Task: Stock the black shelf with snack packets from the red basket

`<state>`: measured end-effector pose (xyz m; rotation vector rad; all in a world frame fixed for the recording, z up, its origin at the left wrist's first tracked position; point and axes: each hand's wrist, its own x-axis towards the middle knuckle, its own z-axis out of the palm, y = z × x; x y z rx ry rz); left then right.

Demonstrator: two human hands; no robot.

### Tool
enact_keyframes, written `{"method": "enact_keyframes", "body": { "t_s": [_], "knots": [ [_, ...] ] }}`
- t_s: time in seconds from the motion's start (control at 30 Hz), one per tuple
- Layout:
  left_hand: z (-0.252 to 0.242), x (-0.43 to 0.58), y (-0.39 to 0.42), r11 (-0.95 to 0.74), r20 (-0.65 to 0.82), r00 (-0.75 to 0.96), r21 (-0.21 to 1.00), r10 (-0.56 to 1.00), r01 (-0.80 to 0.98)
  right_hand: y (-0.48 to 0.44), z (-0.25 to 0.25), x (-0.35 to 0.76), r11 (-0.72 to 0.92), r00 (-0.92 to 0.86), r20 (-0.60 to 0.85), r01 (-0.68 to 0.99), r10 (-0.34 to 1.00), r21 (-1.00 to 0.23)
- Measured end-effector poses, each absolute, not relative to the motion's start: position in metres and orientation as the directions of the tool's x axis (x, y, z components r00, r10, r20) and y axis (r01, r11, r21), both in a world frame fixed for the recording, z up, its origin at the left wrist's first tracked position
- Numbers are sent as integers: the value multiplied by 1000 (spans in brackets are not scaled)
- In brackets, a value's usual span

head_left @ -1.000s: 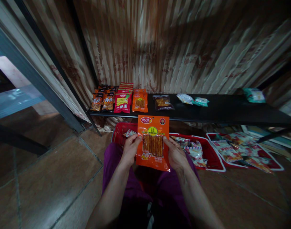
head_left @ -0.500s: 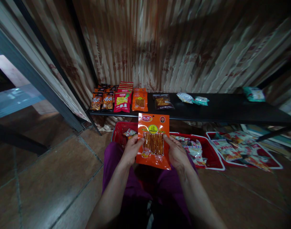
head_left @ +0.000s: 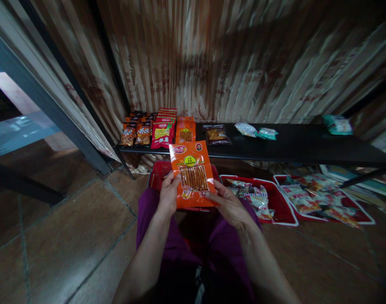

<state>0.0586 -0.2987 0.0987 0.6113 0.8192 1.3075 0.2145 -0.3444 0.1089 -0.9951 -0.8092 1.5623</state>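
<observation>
Before black shelf [head_left: 300,143], over red basket [head_left: 160,169]: orange snack packet [head_left: 194,177], shifted up and leftward since half second ago, slightly tilted; left hand [head_left: 168,193] pinches its left edge; right hand [head_left: 228,205] has slid to lower right corner, thumb on front; left likely steadies packet more now.

My bare forearms, left [head_left: 148,249] and right [head_left: 262,255], reach forward and slant inward between my parted knees [head_left: 148,211]. My left hand [head_left: 168,192] is a little higher, its thumb [head_left: 176,181] pointing up and inward in a pinch. My right hand [head_left: 229,204] grips too, palm turned inward, its thumb [head_left: 213,197] lying nearly flat toward the left. Both hands' fingers are partly hidden.
</observation>
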Motion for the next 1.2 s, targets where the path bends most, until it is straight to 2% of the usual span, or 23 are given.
{"method": "enact_keyframes", "body": {
  "t_s": [0.37,0.57,0.9,1.07,1.2],
  "knots": [
    [98,57,-292,180,-186,50,795,981,-579,-346,114,214,-192,-149,-142,-419,979,-887],
    [99,56,-290,195,-200,59,779,978,-596,-346,114,214,-177,-126,-135,-427,983,-887],
    [106,51,-299,170,-70,203,827,977,-535,-343,109,214,-126,7,-148,-483,989,-867],
    [110,52,-304,220,-43,322,814,946,-537,-341,109,214,-67,88,-128,-499,988,-864],
    [111,54,-306,219,-34,334,815,942,-536,-341,108,215,-41,130,-123,-505,984,-862]
  ]
}}
